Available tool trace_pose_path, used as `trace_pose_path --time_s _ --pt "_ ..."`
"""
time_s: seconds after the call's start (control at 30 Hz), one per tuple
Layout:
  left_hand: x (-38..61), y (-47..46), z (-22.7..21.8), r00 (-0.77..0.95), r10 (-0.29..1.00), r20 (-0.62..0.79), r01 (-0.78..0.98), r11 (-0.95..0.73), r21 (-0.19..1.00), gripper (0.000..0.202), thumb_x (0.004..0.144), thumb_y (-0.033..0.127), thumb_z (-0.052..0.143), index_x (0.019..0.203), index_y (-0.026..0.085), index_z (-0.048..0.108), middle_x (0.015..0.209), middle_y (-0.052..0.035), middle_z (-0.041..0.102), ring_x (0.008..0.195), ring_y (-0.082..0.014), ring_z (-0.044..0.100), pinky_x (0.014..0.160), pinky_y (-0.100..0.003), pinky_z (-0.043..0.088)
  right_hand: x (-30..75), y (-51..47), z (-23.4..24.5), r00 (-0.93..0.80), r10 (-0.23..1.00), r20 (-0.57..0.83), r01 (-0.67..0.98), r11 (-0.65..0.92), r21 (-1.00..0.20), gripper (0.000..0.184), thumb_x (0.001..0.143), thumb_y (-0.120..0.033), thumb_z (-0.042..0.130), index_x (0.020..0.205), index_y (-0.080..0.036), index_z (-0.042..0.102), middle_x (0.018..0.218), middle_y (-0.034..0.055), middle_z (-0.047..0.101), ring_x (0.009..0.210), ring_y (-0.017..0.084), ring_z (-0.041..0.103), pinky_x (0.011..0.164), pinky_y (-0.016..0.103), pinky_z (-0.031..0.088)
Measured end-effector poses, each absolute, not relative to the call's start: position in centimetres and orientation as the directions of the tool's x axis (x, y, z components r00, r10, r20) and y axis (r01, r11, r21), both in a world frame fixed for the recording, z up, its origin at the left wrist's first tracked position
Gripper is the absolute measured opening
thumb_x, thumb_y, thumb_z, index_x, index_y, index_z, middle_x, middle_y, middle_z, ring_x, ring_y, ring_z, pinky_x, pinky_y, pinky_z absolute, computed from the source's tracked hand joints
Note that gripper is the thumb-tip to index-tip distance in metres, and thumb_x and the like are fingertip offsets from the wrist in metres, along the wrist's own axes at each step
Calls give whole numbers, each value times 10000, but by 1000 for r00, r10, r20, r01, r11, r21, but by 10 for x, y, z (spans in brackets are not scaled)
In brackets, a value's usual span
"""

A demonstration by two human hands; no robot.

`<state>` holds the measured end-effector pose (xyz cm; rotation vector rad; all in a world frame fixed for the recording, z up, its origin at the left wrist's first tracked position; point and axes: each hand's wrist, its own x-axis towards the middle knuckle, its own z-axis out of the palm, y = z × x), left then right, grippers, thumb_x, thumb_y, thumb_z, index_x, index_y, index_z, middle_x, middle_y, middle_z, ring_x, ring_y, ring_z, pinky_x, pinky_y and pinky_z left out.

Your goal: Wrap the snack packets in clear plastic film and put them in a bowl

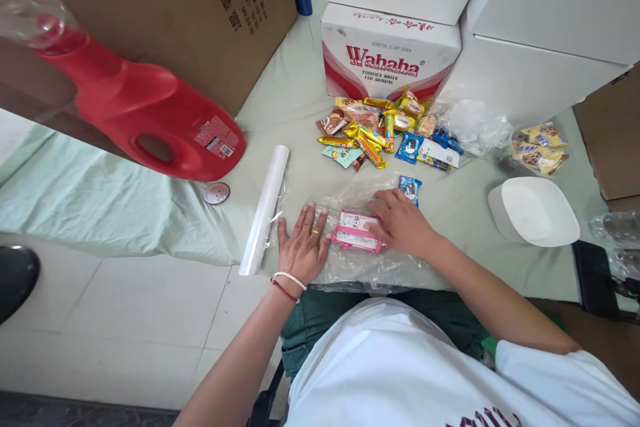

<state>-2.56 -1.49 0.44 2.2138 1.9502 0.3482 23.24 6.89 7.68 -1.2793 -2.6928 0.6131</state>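
Note:
A pink-and-white snack packet lies label up on a sheet of clear plastic film spread over the table. My left hand lies flat on the film with its fingers spread, just left of the packet. At the packet's right end, my right hand holds it with bent fingers, the thumb side resting on top. Left of my left hand is the white roll of plastic film. A small blue snack packet sits just beyond my right hand.
Several wrapped snacks are heaped before a Wahaha carton. A white bowl stands at the right, near a crumpled clear bag. At the left are a red detergent bottle and a round lid-like disc.

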Motion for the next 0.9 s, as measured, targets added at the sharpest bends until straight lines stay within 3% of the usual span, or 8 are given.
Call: trace_pose_path --time_s 0.07,0.13,0.23,0.33,0.5,0.63,0.9 --pt "-27 -13 5 109 992 55 949 -121 290 580 1090 440 299 1649 294 351 1727 -119 294 1585 -317 348 1275 -701 100 227 55 78 -676 734 -58 695 610 -380 651 974 -517 650 1491 -130 572 1511 220 550 1410 396 436 1168 583 385" --pt "-30 -10 8 102 994 38 947 -108 302 554 1099 428 263 1621 317 410 1706 -86 355 1570 -296 380 1274 -673 140 223 45 72 -709 702 -63 667 639 -383 714 932 -499 721 1520 -140 536 1530 203 543 1451 390 399 1205 571 349" --pt "-35 -4 11 70 997 36 945 -77 317 541 1100 421 253 1579 324 486 1667 -57 441 1527 -272 449 1261 -599 239 226 42 60 -704 705 -85 671 621 -405 640 932 -314 716 1522 -161 521 1558 186 515 1456 368 401 1208 558 346" --pt "-36 -1 11 58 997 53 954 -71 293 546 1088 433 302 1586 300 482 1670 -65 439 1526 -282 448 1252 -563 280 235 47 53 -703 705 -100 659 591 -465 679 891 -188 696 1535 -154 483 1553 189 494 1419 345 435 1186 540 378" --pt "-31 -1 7 53 997 59 979 -64 195 587 1071 494 350 1616 290 433 1719 -74 341 1610 -366 271 1277 -702 121 230 49 59 -679 719 -147 706 586 -397 740 894 -305 756 1555 -152 462 1441 204 553 1321 370 489 1152 559 383" --pt "-31 0 6 71 997 27 979 -75 189 615 1073 520 328 1639 284 382 1734 -102 302 1604 -359 290 1263 -745 124 230 49 62 -663 725 -189 736 584 -342 710 915 -392 739 1534 -139 501 1341 204 603 1240 380 522 1106 551 399" --pt "-30 1 6 66 997 32 975 -71 211 608 1067 505 351 1640 305 375 1730 -104 314 1600 -364 298 1256 -768 115 242 68 77 -634 769 -78 721 553 -417 747 860 -337 746 1540 -167 489 1370 182 597 1247 366 513 1102 510 404"
